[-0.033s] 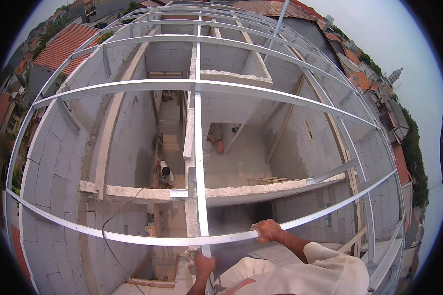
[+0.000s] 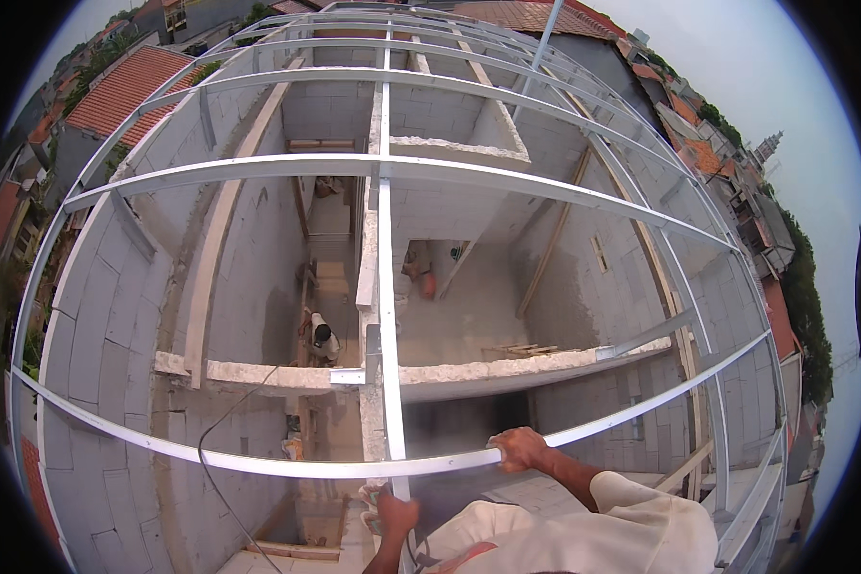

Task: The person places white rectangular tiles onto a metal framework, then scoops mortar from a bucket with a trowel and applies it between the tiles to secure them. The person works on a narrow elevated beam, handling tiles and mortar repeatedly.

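My right hand [image 2: 519,450] is closed over the nearest silvery metal crossbar [image 2: 258,466], which curves across the whole view. Lower and to the left, my left hand [image 2: 396,517] is closed against the lengthwise metal beam [image 2: 386,268], just below where the crossbar passes over it. Part of its grip is hidden by the hand itself. Light-coloured cloth covers my upper right arm and fills the lower edge of the picture.
Below the metal roof frame lie open rooms with grey block walls [image 2: 105,287]. A rough concrete ledge [image 2: 536,368] crosses beneath. A dark cable [image 2: 206,450] hangs at left. Deep down, another person [image 2: 323,337] bends over. A wooden plank [image 2: 222,225] runs along the left wall.
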Motion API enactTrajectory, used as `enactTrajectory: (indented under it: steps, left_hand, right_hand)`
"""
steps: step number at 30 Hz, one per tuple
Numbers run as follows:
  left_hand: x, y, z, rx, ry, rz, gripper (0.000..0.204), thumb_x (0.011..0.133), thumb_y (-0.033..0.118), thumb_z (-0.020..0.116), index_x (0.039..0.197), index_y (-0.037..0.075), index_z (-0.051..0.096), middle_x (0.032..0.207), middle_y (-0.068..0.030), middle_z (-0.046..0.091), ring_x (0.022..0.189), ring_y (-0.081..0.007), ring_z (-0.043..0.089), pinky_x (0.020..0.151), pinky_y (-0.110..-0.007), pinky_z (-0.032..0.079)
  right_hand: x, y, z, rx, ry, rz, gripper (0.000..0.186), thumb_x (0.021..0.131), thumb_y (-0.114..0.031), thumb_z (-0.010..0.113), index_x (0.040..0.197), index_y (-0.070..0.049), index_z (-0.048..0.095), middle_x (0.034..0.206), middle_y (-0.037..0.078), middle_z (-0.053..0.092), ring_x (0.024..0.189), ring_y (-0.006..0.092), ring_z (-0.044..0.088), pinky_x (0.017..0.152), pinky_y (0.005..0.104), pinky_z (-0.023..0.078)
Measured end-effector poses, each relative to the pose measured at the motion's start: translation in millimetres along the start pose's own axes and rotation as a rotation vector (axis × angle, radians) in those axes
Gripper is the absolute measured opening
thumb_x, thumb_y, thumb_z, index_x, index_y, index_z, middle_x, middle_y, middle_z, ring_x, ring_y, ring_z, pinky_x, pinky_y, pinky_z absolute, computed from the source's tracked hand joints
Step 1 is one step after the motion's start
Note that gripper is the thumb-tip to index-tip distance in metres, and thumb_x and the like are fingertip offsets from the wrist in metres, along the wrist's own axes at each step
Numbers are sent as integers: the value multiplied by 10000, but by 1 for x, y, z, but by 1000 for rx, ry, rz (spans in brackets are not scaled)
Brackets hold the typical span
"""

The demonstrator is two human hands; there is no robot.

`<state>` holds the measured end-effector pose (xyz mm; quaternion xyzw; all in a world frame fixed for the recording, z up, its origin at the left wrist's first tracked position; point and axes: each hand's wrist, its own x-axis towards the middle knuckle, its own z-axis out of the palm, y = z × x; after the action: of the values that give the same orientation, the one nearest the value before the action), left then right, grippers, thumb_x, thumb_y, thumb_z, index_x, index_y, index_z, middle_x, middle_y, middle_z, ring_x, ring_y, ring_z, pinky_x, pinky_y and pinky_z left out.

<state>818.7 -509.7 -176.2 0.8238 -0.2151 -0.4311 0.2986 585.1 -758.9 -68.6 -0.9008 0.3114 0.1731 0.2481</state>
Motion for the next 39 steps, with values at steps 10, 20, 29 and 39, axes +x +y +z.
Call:
enactTrajectory:
  steps: [10,20,29,39]
  left_hand:
    - [-5,19,-4,66,3,-68,631,692,175,770,1291,21,644,1196,-237,711,1124,-422,686,1010,-500,521]
    - [-10,-12,7,127,2,-60,665,720,185,789,1291,-79,574,1217,-334,651,1159,-506,637,1008,-509,522]
    - [-12,2,0,-12,48,19,656,766,158,734,1369,-31,558,1224,-319,672,1173,-487,649,1003,-490,536]
    - [-7,2,1,6,41,41,566,744,106,760,1254,-72,591,1132,-312,691,1077,-467,691,958,-486,547]
  right_hand:
    - [0,4,3,1,-61,38,529,760,-454,797,1169,-120,760,1129,139,767,1051,338,731,915,460,594]
    - [-5,16,23,-21,1,26,458,740,-371,800,1127,-127,777,1106,146,768,1059,330,731,920,474,588]
    - [-4,9,15,2,15,36,327,813,-222,706,1114,-109,768,1113,138,768,1052,317,734,912,467,593]
    - [1,12,13,40,80,-55,563,699,-398,847,1125,-46,743,1092,175,765,1035,361,728,911,460,597]
